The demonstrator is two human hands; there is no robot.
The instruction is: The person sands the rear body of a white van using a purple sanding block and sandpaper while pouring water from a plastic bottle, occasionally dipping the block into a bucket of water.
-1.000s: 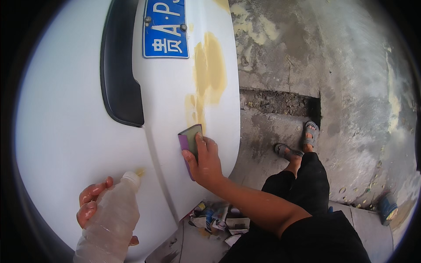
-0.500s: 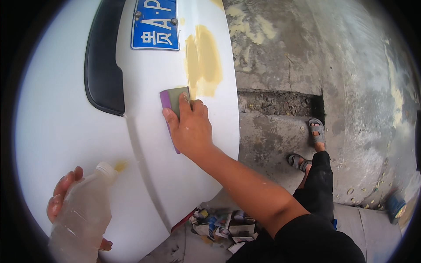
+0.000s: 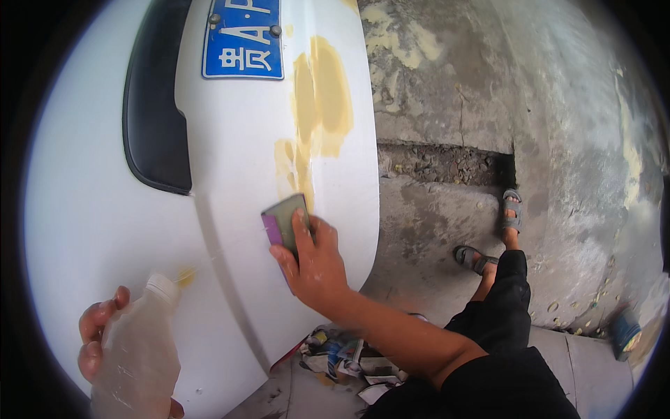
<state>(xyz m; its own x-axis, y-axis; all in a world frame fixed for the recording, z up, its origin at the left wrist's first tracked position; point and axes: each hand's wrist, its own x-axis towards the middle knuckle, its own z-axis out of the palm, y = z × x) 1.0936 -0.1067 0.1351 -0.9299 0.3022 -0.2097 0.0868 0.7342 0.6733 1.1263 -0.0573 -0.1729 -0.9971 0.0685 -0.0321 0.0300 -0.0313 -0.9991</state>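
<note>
The grey-green sanding block (image 3: pixel 280 211) with a purple side lies against the white car body (image 3: pixel 234 164), its far end right by the lower tail of a yellowish filler patch (image 3: pixel 324 98). I can see white panel on both sides of it: leftward as far as a shaded groove (image 3: pixel 222 269), rightward to the car's curved edge, where the concrete floor (image 3: pixel 426 223) shows beyond. The right hand (image 3: pixel 317 269) is closed over the block, thumb on the purple side, fingers on top. The left hand (image 3: pixel 98 328) is curled around a cloudy plastic bottle (image 3: pixel 139 356), its white cap near a small yellow spot (image 3: pixel 186 276). Farther up sits a blue plate (image 3: pixel 243 38).
</note>
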